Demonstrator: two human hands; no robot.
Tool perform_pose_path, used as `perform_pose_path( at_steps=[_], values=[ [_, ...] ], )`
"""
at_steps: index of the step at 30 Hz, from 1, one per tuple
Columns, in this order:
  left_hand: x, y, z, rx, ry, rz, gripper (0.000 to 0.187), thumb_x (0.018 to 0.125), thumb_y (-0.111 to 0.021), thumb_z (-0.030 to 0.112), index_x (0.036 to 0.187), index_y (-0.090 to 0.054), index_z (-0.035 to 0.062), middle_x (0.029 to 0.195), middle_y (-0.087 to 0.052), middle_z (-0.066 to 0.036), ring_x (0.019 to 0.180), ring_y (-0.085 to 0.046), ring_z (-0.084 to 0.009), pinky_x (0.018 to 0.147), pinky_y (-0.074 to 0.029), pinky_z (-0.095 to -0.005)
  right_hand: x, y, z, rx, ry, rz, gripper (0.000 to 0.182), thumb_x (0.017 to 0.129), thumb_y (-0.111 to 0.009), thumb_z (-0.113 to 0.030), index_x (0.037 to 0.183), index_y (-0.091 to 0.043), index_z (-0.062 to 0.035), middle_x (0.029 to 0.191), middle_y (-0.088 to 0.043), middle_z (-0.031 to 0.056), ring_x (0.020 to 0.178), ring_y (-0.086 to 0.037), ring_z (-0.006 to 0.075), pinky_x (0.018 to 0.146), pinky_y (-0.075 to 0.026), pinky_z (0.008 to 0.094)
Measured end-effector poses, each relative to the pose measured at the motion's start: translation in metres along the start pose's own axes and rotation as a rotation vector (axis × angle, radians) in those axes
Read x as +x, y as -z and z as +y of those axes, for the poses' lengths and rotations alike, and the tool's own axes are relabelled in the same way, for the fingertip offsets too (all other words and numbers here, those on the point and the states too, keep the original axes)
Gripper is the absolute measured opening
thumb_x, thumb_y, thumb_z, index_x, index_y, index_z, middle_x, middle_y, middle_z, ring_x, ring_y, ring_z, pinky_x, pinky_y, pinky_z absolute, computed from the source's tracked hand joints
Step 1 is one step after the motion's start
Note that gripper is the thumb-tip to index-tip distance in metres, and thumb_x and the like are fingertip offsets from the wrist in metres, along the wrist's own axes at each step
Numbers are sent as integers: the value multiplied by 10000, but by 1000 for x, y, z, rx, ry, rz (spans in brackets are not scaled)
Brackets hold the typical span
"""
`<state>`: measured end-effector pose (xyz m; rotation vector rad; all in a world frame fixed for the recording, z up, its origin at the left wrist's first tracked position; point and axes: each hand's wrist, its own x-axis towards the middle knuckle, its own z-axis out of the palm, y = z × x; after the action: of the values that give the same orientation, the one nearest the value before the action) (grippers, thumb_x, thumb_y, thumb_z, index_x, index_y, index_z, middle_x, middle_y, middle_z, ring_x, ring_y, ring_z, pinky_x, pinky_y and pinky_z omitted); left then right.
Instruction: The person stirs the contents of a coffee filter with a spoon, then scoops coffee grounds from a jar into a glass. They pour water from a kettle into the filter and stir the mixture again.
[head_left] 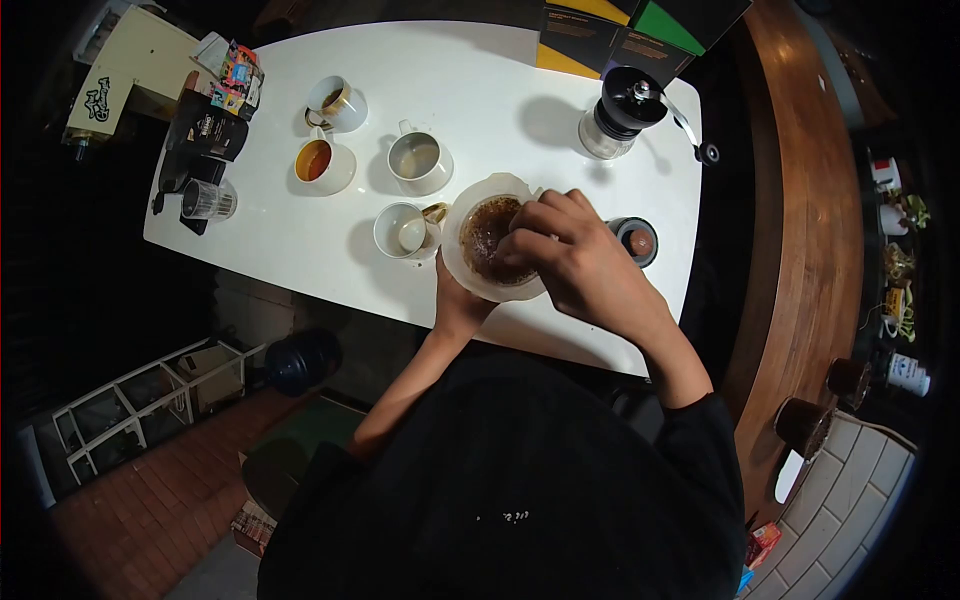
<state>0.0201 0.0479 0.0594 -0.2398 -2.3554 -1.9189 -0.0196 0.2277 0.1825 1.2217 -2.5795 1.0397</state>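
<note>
A pale coffee dripper lined with a paper filter [503, 184] is tilted towards me, with wet brown coffee grounds [487, 236] inside. My left hand [462, 303] is closed around its lower left side, the fingers partly hidden beneath it. Over the filter's right side, my right hand [575, 250] has its fingers curled together, tips down at the coffee; whatever they pinch is hidden. Just left of the dripper stands a white mug [385, 236] with a gold handle. Behind it is another white mug [433, 186] with a greyish inside.
A mug of reddish-brown liquid [314, 160] and another mug [348, 112] stand farther left. A hand coffee grinder [618, 122] is at the back right, near black boxes [585, 45]. A clear glass [208, 200] sits at the left edge; a dark round device [636, 240] is at right.
</note>
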Motion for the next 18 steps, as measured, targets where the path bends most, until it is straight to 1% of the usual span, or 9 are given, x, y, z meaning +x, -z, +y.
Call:
perform_pose_path(
  at_steps=[2, 4, 5, 7, 8, 10, 11, 13, 18],
  values=[
    [-4, -1, -5, -28, 11, 14, 621, 758, -871, 69, 1296, -569, 0, 1226, -681, -118, 1110, -679, -219, 935, -567, -353, 2, 1, 2, 5, -3, 13, 346, 646, -706, 92, 963, -694, -46, 978, -626, 77, 929, -573, 265, 833, -453, 374],
    [-8, -1, -15, -57, 23, 31, 629, 756, -874, 70, 1300, -565, -1, 1229, -680, -117, 1112, -679, -220, 938, -569, -356, 2, 4, 3, -103, -16, 22, 389, 628, -738, 17, 1014, -700, -24, 1010, -640, 88, 989, -582, 259, 891, -444, 359],
    [-9, -1, -20, -23, -3, 30, 644, 755, -877, 73, 1309, -556, 0, 1234, -676, -117, 1116, -676, -218, 943, -569, -358, 2, 8, 1, -103, -17, 21, 389, 628, -738, 17, 1014, -700, -24, 1010, -640, 88, 989, -582, 259, 891, -444, 359],
    [-8, 1, -19, 12, -28, 27, 660, 755, -879, 76, 1319, -546, 1, 1239, -673, -118, 1121, -674, -216, 949, -569, -361, 2, 15, -3, -144, -70, -82, 400, 618, -753, 12, 1013, -698, -24, 1028, -645, 84, 992, -582, 258, 896, -440, 366],
    [-3, 1, -7, -77, 6, -1, 663, 756, -877, 76, 1324, -544, 2, 1243, -669, -120, 1125, -672, -215, 953, -569, -364, 2, 12, -3, -144, -71, -82, 400, 618, -753, 12, 1013, -698, -24, 1028, -645, 84, 992, -582, 258, 896, -440, 366],
    [1, 1, 1, -167, 39, -32, 666, 758, -876, 76, 1329, -541, 3, 1248, -665, -123, 1130, -669, -213, 958, -568, -367, 2, 6, -1, 3, -11, -27, 345, 646, -698, 99, 955, -683, -54, 970, -611, 70, 929, -566, 260, 863, -433, 385],
    [2, 0, 1, -182, 12, -11, 650, 761, -874, 75, 1321, -551, 2, 1245, -666, -124, 1129, -670, -213, 958, -569, -368, 4, 4, 1, 3, -14, -26, 345, 646, -698, 99, 955, -683, -54, 970, -611, 70, 929, -566, 260, 863, -433, 385],
    [2, 0, 0, -197, -12, 7, 634, 764, -872, 75, 1312, -561, 1, 1241, -667, -126, 1129, -671, -213, 959, -570, -369, 7, 0, 3, 25, 17, -27, 427, 599, -762, 14, 1019, -700, -40, 1043, -642, 78, 986, -577, 259, 895, -434, 369],
    [-3, -2, -23, -123, -108, 42, 646, 752, -889, 114, 1304, -572, 0, 1249, -666, -132, 1136, -672, -217, 969, -575, -367, 4, 8, -1, -89, -79, -36, 405, 614, -731, 33, 1011, -693, -42, 1052, -637, 81, 993, -577, 261, 897, -432, 369]
  ],
)
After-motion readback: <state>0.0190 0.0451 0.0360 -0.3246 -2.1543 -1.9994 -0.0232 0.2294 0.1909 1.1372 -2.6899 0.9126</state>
